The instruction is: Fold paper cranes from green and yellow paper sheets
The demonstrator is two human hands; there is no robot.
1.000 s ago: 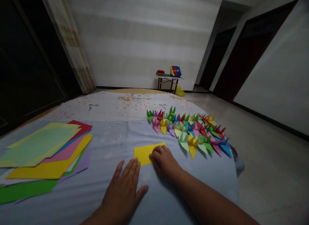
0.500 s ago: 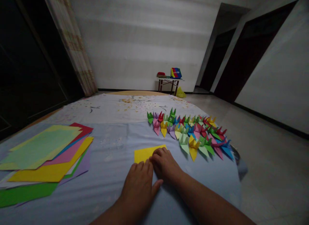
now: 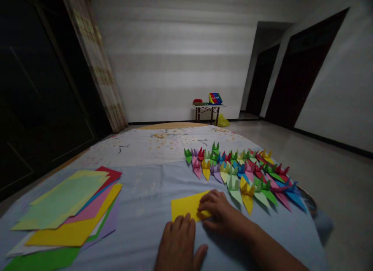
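Across the bed (image 3: 140,193), lower centre, I'm pressing my open left hand (image 3: 177,244) down and pinching yellow paper (image 3: 185,207) with my right hand (image 3: 217,211).

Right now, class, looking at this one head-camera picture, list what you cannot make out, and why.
1. Head view: the near right corner of the yellow paper is hidden under the right hand.
2. Head view: lower sheets of the coloured paper stack are covered by upper ones; the green sheet is cut by the bottom edge.
3. Head view: things on the far small table are too small and dim to name.
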